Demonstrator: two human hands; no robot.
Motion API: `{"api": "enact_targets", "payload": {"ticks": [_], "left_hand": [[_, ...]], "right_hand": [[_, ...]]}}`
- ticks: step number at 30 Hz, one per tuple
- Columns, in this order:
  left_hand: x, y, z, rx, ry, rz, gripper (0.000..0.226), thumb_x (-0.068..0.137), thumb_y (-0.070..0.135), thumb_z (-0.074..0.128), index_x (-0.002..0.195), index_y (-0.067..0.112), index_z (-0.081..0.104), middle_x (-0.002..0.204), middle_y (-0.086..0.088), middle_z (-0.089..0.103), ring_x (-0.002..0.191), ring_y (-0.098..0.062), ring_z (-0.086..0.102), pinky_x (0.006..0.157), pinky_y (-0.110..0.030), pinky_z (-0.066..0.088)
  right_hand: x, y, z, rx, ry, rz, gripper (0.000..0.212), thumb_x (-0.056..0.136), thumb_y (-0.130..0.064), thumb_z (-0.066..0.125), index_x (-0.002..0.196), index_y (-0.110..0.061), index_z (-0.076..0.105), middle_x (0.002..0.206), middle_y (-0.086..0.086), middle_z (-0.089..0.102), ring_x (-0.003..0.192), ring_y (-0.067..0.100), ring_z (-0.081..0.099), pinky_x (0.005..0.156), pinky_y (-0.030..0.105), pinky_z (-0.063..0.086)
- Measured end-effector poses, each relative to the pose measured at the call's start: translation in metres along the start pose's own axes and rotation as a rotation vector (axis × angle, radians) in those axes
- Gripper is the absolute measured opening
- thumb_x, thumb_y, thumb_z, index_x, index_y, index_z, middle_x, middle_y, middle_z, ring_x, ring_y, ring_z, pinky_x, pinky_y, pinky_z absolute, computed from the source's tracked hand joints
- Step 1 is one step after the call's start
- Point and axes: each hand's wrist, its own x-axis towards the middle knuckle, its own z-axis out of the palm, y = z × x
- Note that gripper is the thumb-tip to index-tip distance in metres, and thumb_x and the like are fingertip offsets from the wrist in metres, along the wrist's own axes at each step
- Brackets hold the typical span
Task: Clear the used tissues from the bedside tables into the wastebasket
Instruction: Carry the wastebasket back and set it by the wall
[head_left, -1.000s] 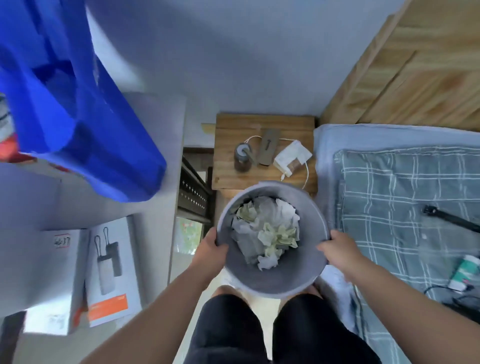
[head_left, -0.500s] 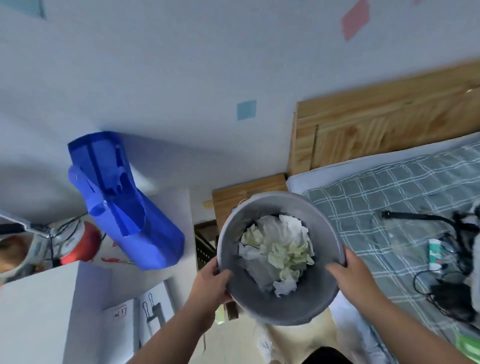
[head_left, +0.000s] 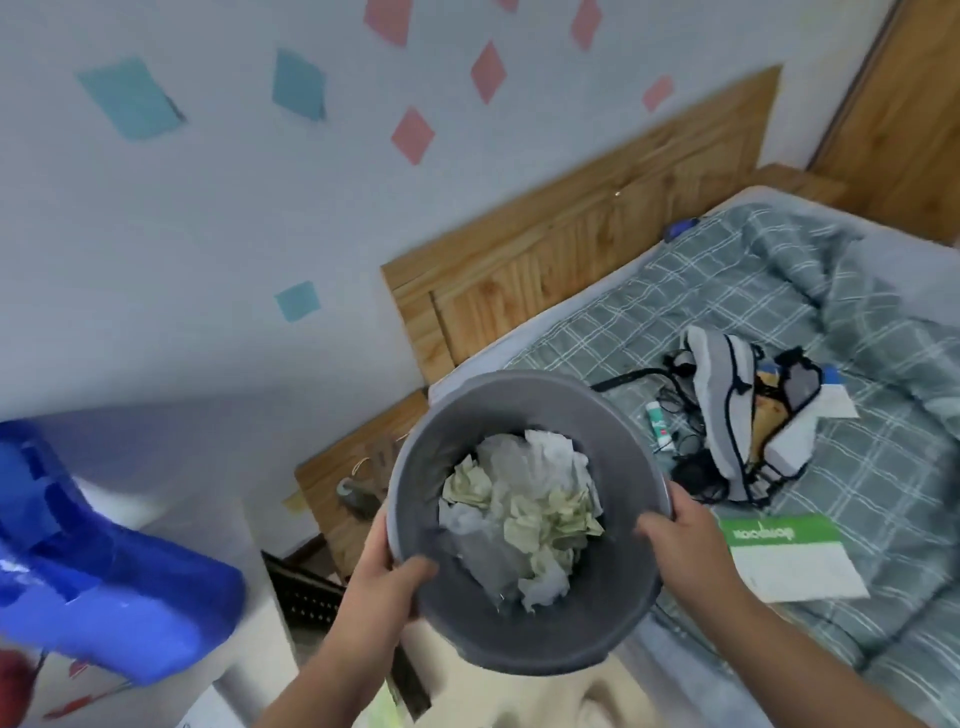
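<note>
I hold a round grey wastebasket (head_left: 613, 431) in front of me with both hands. My left hand (head_left: 387, 571) grips its left rim, thumb inside. My right hand (head_left: 680, 535) grips the right rim. Crumpled white and pale green tissues (head_left: 524, 514) fill the bottom. Behind the basket, partly hidden by it, stands the wooden bedside table (head_left: 343, 467) with a small dark object and a cable on top.
A bed with a grey plaid cover (head_left: 857, 467) lies to the right, carrying a grey bag (head_left: 727, 415), cables, a small tube and a green-and-white paper (head_left: 784, 556). A wooden headboard (head_left: 597, 249) runs along the wall. A blue bag (head_left: 104, 587) hangs at the left over a white cabinet.
The view has swung up and to the right, showing more wall and bed. The wastebasket stays held in both hands and now covers more of the bedside table.
</note>
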Motion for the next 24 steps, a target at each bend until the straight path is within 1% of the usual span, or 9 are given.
{"api": "enact_targets", "payload": {"ticks": [2, 4, 7, 10, 12, 14, 16, 19, 24], "left_hand": [[0.002, 0.001, 0.012, 0.036, -0.122, -0.002, 0.083, 0.072, 0.009, 0.076, 0.134, 0.061, 0.058, 0.12, 0.006, 0.079, 0.103, -0.026, 0.079, 0.077, -0.047, 0.066], [0.006, -0.002, 0.021, 0.083, -0.227, 0.004, 0.083, 0.07, 0.006, 0.077, 0.132, 0.059, 0.06, 0.122, 0.004, 0.079, 0.104, -0.028, 0.079, 0.077, -0.049, 0.067], [0.01, -0.004, 0.034, 0.147, -0.385, 0.04, 0.087, 0.063, 0.002, 0.075, 0.128, 0.058, 0.063, 0.127, 0.0, 0.077, 0.109, -0.032, 0.077, 0.08, -0.052, 0.066], [0.001, -0.006, 0.058, 0.244, -0.576, 0.07, 0.083, 0.057, 0.011, 0.079, 0.127, 0.054, 0.066, 0.125, -0.004, 0.078, 0.11, -0.035, 0.076, 0.081, -0.054, 0.065], [-0.015, -0.013, 0.078, 0.323, -0.698, 0.073, 0.079, 0.063, 0.011, 0.078, 0.13, 0.051, 0.065, 0.122, -0.006, 0.079, 0.105, -0.036, 0.077, 0.075, -0.048, 0.066], [-0.039, -0.016, 0.105, 0.381, -0.827, 0.067, 0.077, 0.066, 0.008, 0.075, 0.129, 0.052, 0.065, 0.12, -0.004, 0.079, 0.101, -0.033, 0.079, 0.072, -0.045, 0.066], [-0.07, -0.027, 0.139, 0.451, -0.948, 0.075, 0.075, 0.062, 0.013, 0.075, 0.124, 0.054, 0.066, 0.117, -0.002, 0.08, 0.097, -0.03, 0.079, 0.069, -0.042, 0.066], [-0.118, -0.049, 0.187, 0.533, -1.115, 0.061, 0.076, 0.055, 0.019, 0.076, 0.123, 0.053, 0.067, 0.111, 0.0, 0.081, 0.092, -0.028, 0.08, 0.067, -0.038, 0.065], [-0.238, -0.114, 0.275, 0.687, -1.422, 0.085, 0.072, 0.064, 0.007, 0.073, 0.116, 0.057, 0.069, 0.104, -0.003, 0.081, 0.088, -0.026, 0.08, 0.066, -0.036, 0.065]], "right_hand": [[-0.021, 0.011, -0.019, 0.043, 0.102, 0.033, 0.028, 0.074, -0.01, 0.063, 0.079, -0.036, 0.07, 0.067, -0.012, 0.071, 0.069, 0.017, 0.067, 0.056, 0.031, 0.043], [-0.043, 0.03, -0.034, 0.076, 0.228, 0.057, 0.034, 0.079, 0.0, 0.064, 0.073, -0.034, 0.066, 0.063, -0.011, 0.068, 0.07, 0.025, 0.064, 0.057, 0.033, 0.041], [-0.097, 0.051, -0.044, 0.13, 0.383, 0.063, 0.03, 0.078, -0.006, 0.066, 0.08, -0.036, 0.066, 0.066, -0.012, 0.069, 0.064, 0.015, 0.064, 0.055, 0.03, 0.041], [-0.163, 0.077, -0.054, 0.217, 0.587, 0.097, 0.018, 0.063, -0.025, 0.06, 0.079, -0.032, 0.065, 0.066, -0.012, 0.069, 0.065, 0.014, 0.062, 0.056, 0.031, 0.04], [-0.21, 0.095, -0.062, 0.275, 0.686, 0.136, 0.02, 0.059, -0.025, 0.057, 0.077, -0.028, 0.064, 0.066, -0.013, 0.068, 0.064, 0.01, 0.061, 0.057, 0.031, 0.04], [-0.258, 0.115, -0.07, 0.319, 0.786, 0.168, 0.022, 0.059, -0.024, 0.056, 0.076, -0.033, 0.065, 0.066, -0.013, 0.068, 0.056, 0.003, 0.059, 0.056, 0.03, 0.041], [-0.312, 0.136, -0.08, 0.363, 0.897, 0.189, 0.02, 0.06, -0.023, 0.054, 0.073, -0.033, 0.065, 0.064, -0.011, 0.066, 0.055, 0.004, 0.058, 0.056, 0.029, 0.042], [-0.385, 0.168, -0.092, 0.448, 1.073, 0.206, 0.025, 0.062, -0.02, 0.053, 0.081, -0.028, 0.069, 0.068, -0.008, 0.07, 0.058, 0.007, 0.061, 0.049, 0.022, 0.046], [-0.532, 0.238, -0.104, 0.522, 1.392, 0.274, 0.036, 0.065, -0.021, 0.052, 0.09, -0.036, 0.072, 0.075, -0.009, 0.074, 0.059, 0.002, 0.065, 0.047, 0.016, 0.049]]}}
